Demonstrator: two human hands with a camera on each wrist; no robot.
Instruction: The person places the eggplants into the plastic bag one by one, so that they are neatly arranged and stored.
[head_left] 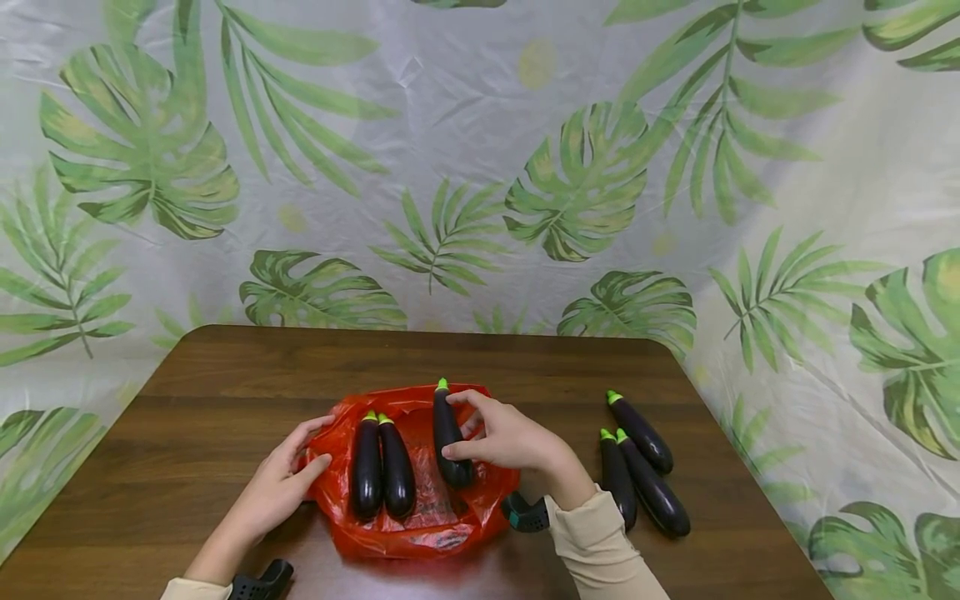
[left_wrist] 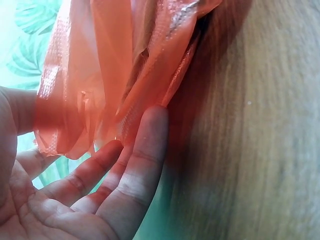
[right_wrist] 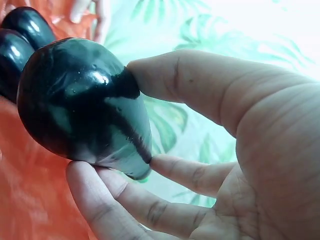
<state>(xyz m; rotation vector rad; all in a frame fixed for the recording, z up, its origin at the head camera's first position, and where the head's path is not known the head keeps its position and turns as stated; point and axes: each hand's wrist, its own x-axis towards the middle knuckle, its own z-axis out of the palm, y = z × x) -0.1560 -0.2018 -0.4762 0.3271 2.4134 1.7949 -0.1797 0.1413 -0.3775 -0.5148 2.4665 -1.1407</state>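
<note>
My right hand (head_left: 506,433) pinches a dark purple eggplant (head_left: 447,437) with a green stem end, thumb on one side and fingers on the other. It holds this eggplant over the right part of an opened red plastic bag (head_left: 416,542). Two more eggplants, a left one (head_left: 367,471) and a right one (head_left: 397,471), lie side by side in the bag. At the bag's left rim is my left hand (head_left: 273,483); in the left wrist view the thin red plastic (left_wrist: 112,65) passes between thumb and fingers. The thumb's tip is hidden there.
Three eggplants lie on the table right of the bag: a far one (head_left: 640,432), a near one (head_left: 654,487) and one (head_left: 618,483) partly hidden by my right sleeve (head_left: 603,537). The brown wooden table (head_left: 150,483) ends at a leaf-patterned curtain (head_left: 465,150).
</note>
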